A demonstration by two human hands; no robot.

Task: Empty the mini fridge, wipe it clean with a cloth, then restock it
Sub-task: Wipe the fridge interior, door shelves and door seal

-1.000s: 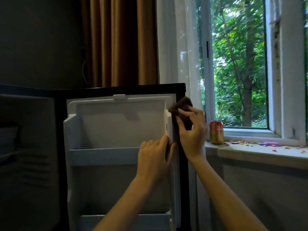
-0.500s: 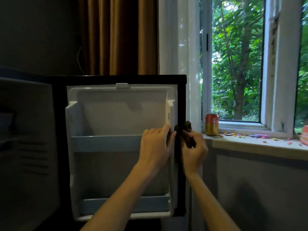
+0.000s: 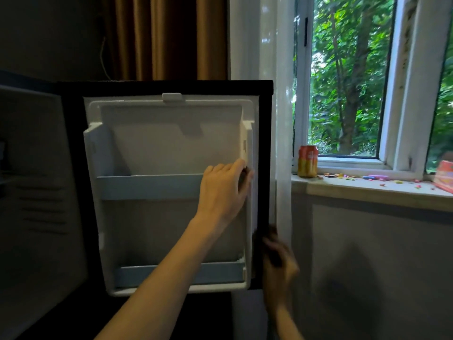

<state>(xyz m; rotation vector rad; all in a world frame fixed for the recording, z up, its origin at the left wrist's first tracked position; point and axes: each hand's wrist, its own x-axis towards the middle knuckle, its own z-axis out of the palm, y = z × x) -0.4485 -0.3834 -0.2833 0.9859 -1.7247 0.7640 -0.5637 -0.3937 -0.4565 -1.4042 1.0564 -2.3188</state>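
Observation:
The mini fridge door point(image 3: 152, 143) stands wide open, its white inner liner and two pale blue shelf rails bare. My left hand point(image 3: 224, 190) grips the liner's right edge at the height of the upper rail. My right hand point(image 3: 278, 263) is blurred low on the door's black outer edge and holds a dark cloth point(image 3: 270, 235) against it. Only a dark sliver of the fridge body point(image 3: 31, 192) shows at the left.
An orange drink can point(image 3: 307, 161) stands on the window sill point(image 3: 367, 190) to the right, among small coloured bits and beside an orange-pink packet point(image 3: 445, 175). A white sheer curtain point(image 3: 282, 119) hangs right behind the door edge. Brown curtains hang behind the fridge.
My right hand has slid the cloth down the door's black edge from near the top corner to the lower part. My left hand has kept its grip on the liner edge.

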